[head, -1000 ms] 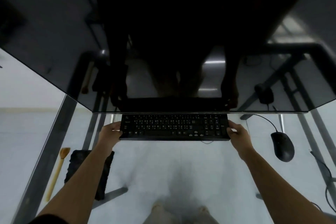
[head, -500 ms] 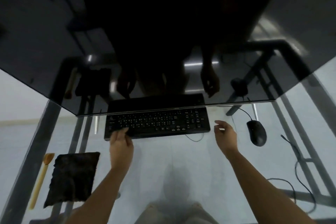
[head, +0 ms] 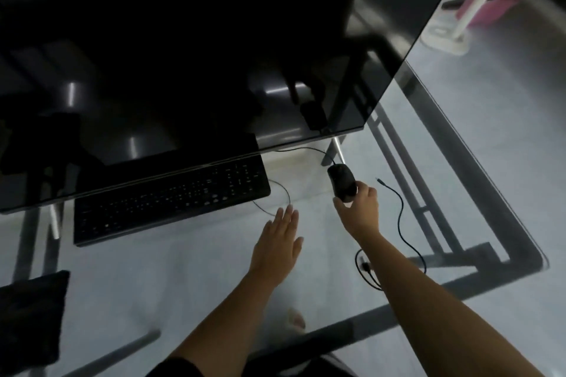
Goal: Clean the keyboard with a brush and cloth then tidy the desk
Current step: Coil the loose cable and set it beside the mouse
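The right hand point(head: 356, 208) has its fingers point(head: 369, 193) wrapped round the rear of the black mouse point(head: 341, 182), clamped on it; the left hand point(head: 280, 242) hovers flat, fingers together and straight, holding nothing, just right of the keyboard point(head: 171, 199). The keyboard lies pushed back under the monitor's point(head: 183, 40) lower edge on the glass counter point(head: 459, 138). The dark cloth point(head: 30, 315) sits at the near-left corner; no brush is visible. This looks like the tidying stage, with the loose cable point(head: 398, 223) and the cloth not yet put away.
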